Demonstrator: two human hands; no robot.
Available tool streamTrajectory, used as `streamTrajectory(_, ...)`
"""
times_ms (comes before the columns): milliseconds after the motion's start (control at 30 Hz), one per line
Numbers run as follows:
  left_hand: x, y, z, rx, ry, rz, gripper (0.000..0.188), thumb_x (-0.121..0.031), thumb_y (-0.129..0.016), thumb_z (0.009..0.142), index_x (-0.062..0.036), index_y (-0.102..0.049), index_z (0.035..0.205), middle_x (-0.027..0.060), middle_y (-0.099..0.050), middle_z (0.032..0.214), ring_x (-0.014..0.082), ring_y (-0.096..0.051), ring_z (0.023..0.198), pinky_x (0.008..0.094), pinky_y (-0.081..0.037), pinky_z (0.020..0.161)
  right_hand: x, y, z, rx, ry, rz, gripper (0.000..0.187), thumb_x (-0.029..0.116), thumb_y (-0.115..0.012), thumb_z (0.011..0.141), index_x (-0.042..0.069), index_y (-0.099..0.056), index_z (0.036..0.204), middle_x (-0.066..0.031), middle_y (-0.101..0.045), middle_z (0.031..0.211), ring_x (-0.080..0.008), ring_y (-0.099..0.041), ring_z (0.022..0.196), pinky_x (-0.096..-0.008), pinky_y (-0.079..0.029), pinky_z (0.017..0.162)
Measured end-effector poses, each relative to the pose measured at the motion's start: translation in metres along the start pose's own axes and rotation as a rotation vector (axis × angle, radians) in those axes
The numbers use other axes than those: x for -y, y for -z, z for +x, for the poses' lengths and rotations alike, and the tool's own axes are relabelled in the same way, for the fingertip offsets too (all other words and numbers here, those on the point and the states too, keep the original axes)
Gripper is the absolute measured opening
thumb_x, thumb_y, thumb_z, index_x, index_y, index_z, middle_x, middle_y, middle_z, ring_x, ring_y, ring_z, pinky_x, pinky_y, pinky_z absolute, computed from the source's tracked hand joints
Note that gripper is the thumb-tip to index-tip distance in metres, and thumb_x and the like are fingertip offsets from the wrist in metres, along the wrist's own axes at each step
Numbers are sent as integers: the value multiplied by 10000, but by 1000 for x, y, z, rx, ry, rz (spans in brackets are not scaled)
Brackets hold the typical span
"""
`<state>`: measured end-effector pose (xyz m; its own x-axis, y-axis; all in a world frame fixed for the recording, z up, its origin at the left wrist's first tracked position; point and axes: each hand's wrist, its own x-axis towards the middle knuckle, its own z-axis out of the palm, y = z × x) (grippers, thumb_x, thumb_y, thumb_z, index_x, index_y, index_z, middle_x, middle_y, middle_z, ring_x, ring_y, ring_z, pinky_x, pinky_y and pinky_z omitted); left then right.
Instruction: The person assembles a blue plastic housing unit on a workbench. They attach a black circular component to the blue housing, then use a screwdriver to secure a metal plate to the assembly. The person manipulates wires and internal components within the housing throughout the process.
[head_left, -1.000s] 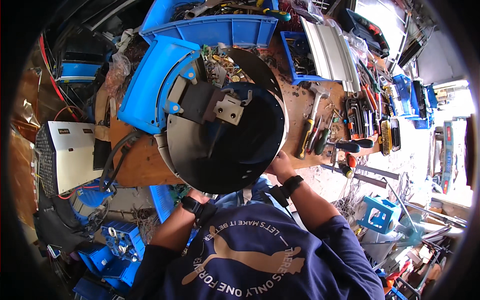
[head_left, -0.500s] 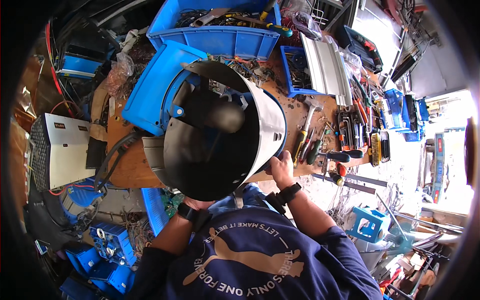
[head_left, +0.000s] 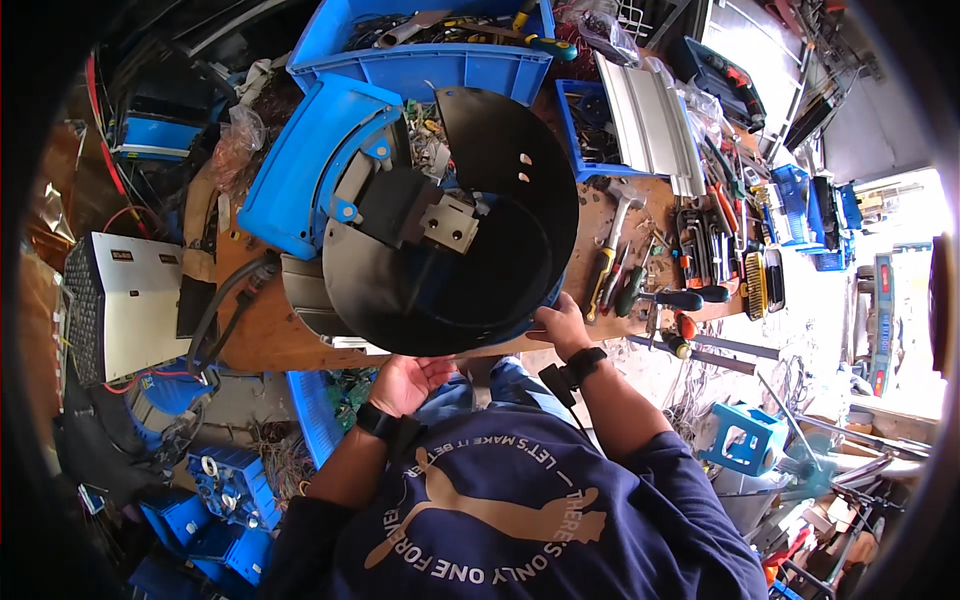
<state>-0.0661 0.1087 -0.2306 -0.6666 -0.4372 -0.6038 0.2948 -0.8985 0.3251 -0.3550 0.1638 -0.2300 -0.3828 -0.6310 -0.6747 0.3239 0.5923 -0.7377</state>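
A large, round metal shell (head_left: 400,305), dark inside and cut open on one side, stands over the near edge of the wooden bench. Attached at its left is a blue curved housing (head_left: 300,165). A light metal block with two holes (head_left: 449,222) shows inside the shell beside a dark block. My right hand (head_left: 563,328) has its fingers closed on the shell's lower right edge, the fingertips partly hidden behind it. Just below the shell's near rim, my left hand (head_left: 410,384) lies palm up with its fingers stretched toward the right; whether they touch the shell is unclear.
Right of the shell lie a hammer (head_left: 613,235), screwdrivers (head_left: 628,303) and a brush (head_left: 756,284). A big blue crate (head_left: 440,75) of tools stands behind. A black cable (head_left: 212,318) loops at the left, near a pale box (head_left: 130,300).
The shell has tipped and turned, so its pale outer wall at the right is hidden and the block inside shows. My left hand has come out from beneath the rim, palm now visible.
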Motion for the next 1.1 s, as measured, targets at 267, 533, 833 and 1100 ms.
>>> streamTrajectory(267,-6,1,-10,-33,-52,-96,546,-491,-454,921,22,-614,1017,197,-674,983,290,-674,843,396,-557,757,-9,-9,12,-161,117,-107,219,41,-547,799,-41,-540,1001,-122,-639,849,-222,-671,663,-340,-600,547)
streamTrajectory(533,-14,-6,-21,-101,-60,-165,744,-642,-353,887,30,-631,1042,186,-683,893,276,-667,724,365,-556,654,16,-2,8,-413,436,-454,191,140,-571,707,-34,-505,749,-221,-570,660,-380,-585,630,-429,-473,621)
streamTrajectory(833,-17,-7,-25,-71,-34,-211,641,-613,-442,854,-13,-605,1011,168,-661,916,256,-641,727,341,-527,624,79,-1,-22,-513,687,-794,211,153,-532,754,-47,-500,811,-288,-567,754,-473,-552,751,-507,-443,696)
streamTrajectory(1100,-13,17,-13,-110,45,-292,504,-411,-540,905,-5,-570,1202,184,-650,982,254,-633,815,343,-522,692,91,-9,-38,-471,589,-736,232,166,-538,740,-56,-508,801,-304,-570,771,-488,-554,775,-504,-448,709)
